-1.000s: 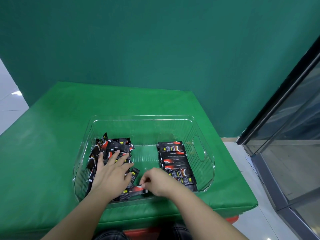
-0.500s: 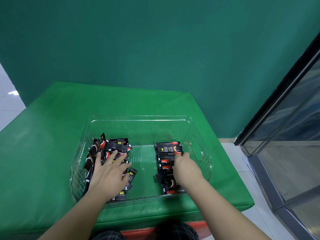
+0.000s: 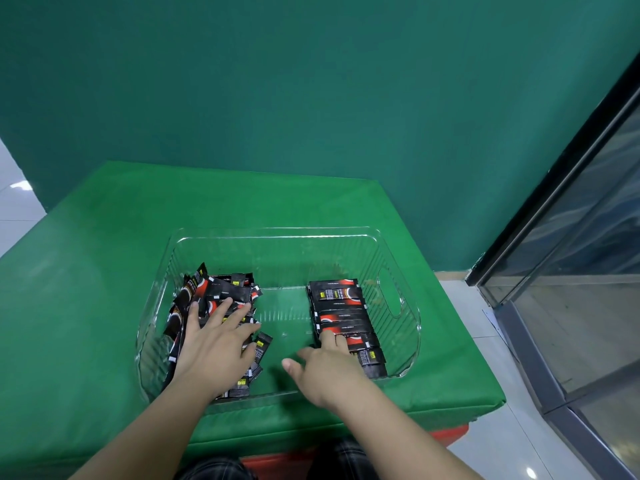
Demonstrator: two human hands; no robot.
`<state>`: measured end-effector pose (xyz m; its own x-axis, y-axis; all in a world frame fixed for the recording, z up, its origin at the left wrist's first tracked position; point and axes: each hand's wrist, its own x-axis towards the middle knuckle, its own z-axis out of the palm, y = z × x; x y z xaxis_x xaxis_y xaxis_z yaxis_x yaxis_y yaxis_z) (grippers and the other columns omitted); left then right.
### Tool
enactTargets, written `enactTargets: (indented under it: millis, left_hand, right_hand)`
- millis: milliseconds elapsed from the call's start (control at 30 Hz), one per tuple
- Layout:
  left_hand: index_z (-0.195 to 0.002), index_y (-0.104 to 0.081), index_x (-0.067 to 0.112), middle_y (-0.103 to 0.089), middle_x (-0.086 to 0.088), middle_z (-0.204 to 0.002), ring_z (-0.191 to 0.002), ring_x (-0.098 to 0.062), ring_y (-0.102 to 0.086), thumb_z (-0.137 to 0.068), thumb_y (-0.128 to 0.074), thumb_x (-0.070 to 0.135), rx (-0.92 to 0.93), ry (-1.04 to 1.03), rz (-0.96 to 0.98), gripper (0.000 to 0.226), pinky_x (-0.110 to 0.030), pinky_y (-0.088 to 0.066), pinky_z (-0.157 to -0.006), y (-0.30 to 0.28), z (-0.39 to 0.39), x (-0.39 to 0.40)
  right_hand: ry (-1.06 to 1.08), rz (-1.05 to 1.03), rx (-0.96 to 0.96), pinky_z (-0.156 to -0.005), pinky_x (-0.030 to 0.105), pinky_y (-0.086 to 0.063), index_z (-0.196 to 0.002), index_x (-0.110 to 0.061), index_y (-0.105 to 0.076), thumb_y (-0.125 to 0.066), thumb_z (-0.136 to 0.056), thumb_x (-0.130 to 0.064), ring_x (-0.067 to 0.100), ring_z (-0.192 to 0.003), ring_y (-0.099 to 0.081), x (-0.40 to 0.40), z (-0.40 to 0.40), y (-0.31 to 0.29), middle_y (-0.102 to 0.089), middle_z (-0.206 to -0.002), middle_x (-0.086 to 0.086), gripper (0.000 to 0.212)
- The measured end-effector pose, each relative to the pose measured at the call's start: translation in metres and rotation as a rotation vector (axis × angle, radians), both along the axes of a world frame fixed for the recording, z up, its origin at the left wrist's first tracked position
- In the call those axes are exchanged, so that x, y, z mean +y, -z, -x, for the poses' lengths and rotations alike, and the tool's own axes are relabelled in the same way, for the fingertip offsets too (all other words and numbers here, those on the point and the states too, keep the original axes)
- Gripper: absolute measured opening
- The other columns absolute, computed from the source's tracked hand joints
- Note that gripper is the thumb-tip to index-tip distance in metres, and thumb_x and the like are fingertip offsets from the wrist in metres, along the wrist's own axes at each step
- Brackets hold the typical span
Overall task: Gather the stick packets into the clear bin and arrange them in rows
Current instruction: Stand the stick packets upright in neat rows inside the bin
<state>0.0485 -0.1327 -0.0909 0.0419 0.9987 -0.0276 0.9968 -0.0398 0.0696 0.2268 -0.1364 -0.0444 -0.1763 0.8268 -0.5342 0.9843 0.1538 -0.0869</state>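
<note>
Sorting step, mid-way. Packets all inside bin (image 3: 398,268): loose pile (image 3: 221,296) left, neat row (image 3: 341,317) right. Left hand (image 3: 216,344) flat on pile, fingers spread. Right hand (image 3: 327,368) empty, fingers loosely spread (tips touching row). Next, likely: pinch one pile packet, lay it squarely on row.

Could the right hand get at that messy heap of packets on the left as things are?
Probably yes: the bin's bare middle lies open between the right hand and the heap, though the left hand covers much of it.
</note>
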Motion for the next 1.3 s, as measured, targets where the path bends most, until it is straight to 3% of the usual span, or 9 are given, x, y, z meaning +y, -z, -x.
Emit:
enactTargets:
  millis: [500,633,967,1167,1300]
  left_hand:
    - [-0.143,-0.041,0.043,-0.015,0.012,-0.161,-0.150,-0.016,-0.002,-0.098,-0.030,0.049,-0.002,0.005,0.000,0.047,-0.058,0.011,-0.112,0.001,0.001,0.001]
    - [-0.140,-0.046,0.042,-0.022,0.012,-0.159,-0.150,-0.016,-0.008,-0.090,-0.023,0.051,0.000,0.006,-0.002,0.056,-0.058,0.011,-0.110,0.001,0.002,0.000]
    - [-0.145,-0.035,0.043,-0.010,0.013,-0.162,-0.150,-0.015,0.003,-0.099,-0.029,0.050,0.023,0.000,0.026,0.047,-0.058,0.011,-0.113,-0.001,0.000,0.000]
    - [-0.146,-0.033,0.042,-0.010,0.013,-0.162,-0.150,-0.014,0.003,-0.101,-0.026,0.046,0.012,0.000,0.013,0.046,-0.057,0.012,-0.113,-0.002,-0.001,-0.001]
    - [-0.152,-0.020,0.035,-0.016,0.014,-0.160,-0.150,-0.013,-0.001,-0.102,-0.028,0.039,-0.061,-0.029,-0.028,0.051,-0.054,0.012,-0.113,-0.003,-0.001,-0.002]
  right_hand:
    - [0.097,-0.037,0.100,-0.116,0.044,-0.022,-0.148,-0.013,-0.028,-0.026,-0.096,-0.059,0.028,-0.142,-0.009,0.007,-0.015,0.010,-0.014,-0.150,0.009,0.069]
    - [0.087,-0.043,0.119,-0.116,0.043,-0.022,-0.146,-0.011,-0.030,-0.028,-0.096,-0.057,0.028,-0.142,-0.011,0.008,-0.018,0.010,-0.015,-0.151,0.009,0.068]
    - [0.033,-0.145,0.161,-0.112,0.041,-0.027,-0.141,-0.016,-0.040,-0.036,-0.096,-0.052,0.026,-0.137,-0.020,0.007,-0.026,0.010,-0.027,-0.145,0.008,0.057]
    - [-0.082,-0.151,0.343,-0.107,0.034,-0.037,-0.132,-0.015,-0.053,-0.056,-0.094,-0.030,0.024,-0.126,-0.045,0.015,-0.005,0.018,-0.053,-0.134,0.009,0.041]
    - [-0.133,-0.164,0.398,-0.108,0.034,-0.035,-0.135,-0.012,-0.049,-0.061,-0.091,-0.020,0.025,-0.126,-0.045,0.028,0.015,0.026,-0.052,-0.135,0.009,0.047]
